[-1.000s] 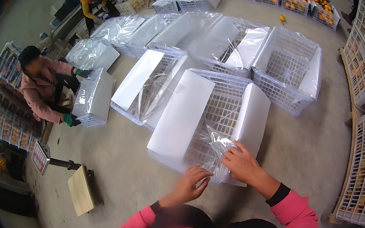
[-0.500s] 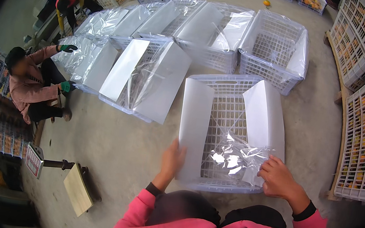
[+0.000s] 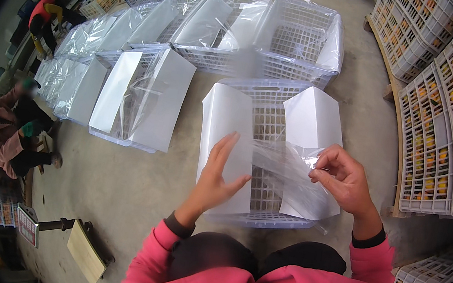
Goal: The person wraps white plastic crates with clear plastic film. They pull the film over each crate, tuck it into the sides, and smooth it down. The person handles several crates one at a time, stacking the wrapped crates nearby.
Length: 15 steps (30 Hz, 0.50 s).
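Observation:
In front of my knees stands a white plastic crate (image 3: 261,222) with open lattice walls. White paper sheets line it, a left sheet (image 3: 234,110) and a right sheet (image 3: 313,119), both folded out over the sides. My right hand (image 3: 344,179) pinches the edge of a clear plastic film (image 3: 277,156) above the right sheet. The film stretches leftward across the crate's opening, crumpled and partly see-through. My left hand (image 3: 215,178) hovers at the left sheet with fingers and thumb spread; whether it touches the paper I cannot tell.
Lined crates (image 3: 301,71) stand in rows beyond and to the left. Stacked crates of orange fruit (image 3: 444,133) rise on a pallet at right. A platform scale (image 3: 87,252) stands lower left. Two other people work at left, one seated person (image 3: 10,138) close to the crates.
My right hand has lifted the film's edge up from the crate's near right corner. My left hand has opened and moved inward over the left sheet. The view has shifted right.

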Motion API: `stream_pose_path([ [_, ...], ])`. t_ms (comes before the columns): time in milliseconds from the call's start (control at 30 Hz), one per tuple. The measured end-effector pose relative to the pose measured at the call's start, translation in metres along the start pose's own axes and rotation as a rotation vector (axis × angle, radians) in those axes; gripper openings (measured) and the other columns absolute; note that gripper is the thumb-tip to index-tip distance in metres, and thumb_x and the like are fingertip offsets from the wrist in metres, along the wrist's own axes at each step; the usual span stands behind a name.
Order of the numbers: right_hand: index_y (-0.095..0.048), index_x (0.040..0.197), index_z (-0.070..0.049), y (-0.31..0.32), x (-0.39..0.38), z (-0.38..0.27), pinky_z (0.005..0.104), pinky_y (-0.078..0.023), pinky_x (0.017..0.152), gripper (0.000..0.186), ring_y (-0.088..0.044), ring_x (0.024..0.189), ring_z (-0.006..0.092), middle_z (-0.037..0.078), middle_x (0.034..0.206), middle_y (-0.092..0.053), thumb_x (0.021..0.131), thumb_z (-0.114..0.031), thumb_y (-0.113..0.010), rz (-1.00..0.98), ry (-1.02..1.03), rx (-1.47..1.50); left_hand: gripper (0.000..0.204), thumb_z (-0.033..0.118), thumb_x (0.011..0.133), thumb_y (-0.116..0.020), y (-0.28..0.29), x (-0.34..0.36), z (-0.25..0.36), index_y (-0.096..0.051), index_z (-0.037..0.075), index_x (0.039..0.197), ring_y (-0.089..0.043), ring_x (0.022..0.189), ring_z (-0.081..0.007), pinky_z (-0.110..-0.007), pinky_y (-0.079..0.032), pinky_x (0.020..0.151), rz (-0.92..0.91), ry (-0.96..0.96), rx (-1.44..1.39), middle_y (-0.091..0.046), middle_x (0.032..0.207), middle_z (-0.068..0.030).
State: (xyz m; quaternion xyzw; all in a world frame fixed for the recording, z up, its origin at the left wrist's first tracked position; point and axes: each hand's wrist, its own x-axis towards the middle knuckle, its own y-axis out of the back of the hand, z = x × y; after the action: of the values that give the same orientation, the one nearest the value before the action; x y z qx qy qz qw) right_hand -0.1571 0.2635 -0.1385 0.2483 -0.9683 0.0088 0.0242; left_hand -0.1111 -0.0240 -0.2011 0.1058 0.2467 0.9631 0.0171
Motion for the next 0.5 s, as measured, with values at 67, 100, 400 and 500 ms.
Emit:
stream_pose_path([
  [67,-0.057,0.105,-0.003,-0.013,0.004,0.003,0.0277,-0.050,0.084,0.018,-0.059,0.086,0.0107,0.002,0.092,-0.058,0.090,-0.001,-0.065,0.037,-0.043,0.113,0.072,0.013,0.080,-0.076,-0.004,0.014,0.018,-0.043,0.009,0.144,-0.044,0.133,-0.0296,-0.042,-0.040,0.106,-0.019,-0.023,-0.106,-0.044,0.144,-0.0130],
  [100,-0.056,0.107,-0.003,-0.021,0.006,0.005,0.0276,-0.050,0.084,0.019,-0.059,0.085,0.0104,0.002,0.091,-0.058,0.090,-0.002,-0.065,0.062,-0.046,0.135,0.069,0.013,0.080,-0.077,-0.008,0.020,0.025,-0.046,0.009,0.142,-0.045,0.131,-0.0291,-0.041,-0.040,0.106,-0.011,-0.025,-0.134,-0.047,0.142,-0.0128],
  [400,-0.056,0.110,-0.001,-0.042,0.016,0.018,0.0259,-0.049,0.070,0.019,-0.060,0.076,0.0099,0.002,0.087,-0.061,0.094,-0.009,-0.062,0.248,-0.005,0.163,0.014,0.008,0.086,-0.071,-0.016,0.022,0.016,-0.066,0.002,0.097,-0.060,0.091,-0.0193,-0.031,-0.046,0.085,0.067,0.008,-0.099,-0.067,0.096,-0.0079],
  [500,-0.061,0.102,0.001,-0.025,0.014,0.019,0.0261,-0.048,0.064,0.026,-0.058,0.066,0.0097,0.003,0.076,-0.062,0.100,-0.025,-0.055,0.134,-0.102,0.119,0.004,0.000,0.089,-0.063,-0.008,0.023,0.007,-0.063,0.000,0.093,-0.057,0.086,-0.0135,-0.027,-0.046,0.081,0.433,0.092,-0.282,-0.062,0.089,-0.0051],
])
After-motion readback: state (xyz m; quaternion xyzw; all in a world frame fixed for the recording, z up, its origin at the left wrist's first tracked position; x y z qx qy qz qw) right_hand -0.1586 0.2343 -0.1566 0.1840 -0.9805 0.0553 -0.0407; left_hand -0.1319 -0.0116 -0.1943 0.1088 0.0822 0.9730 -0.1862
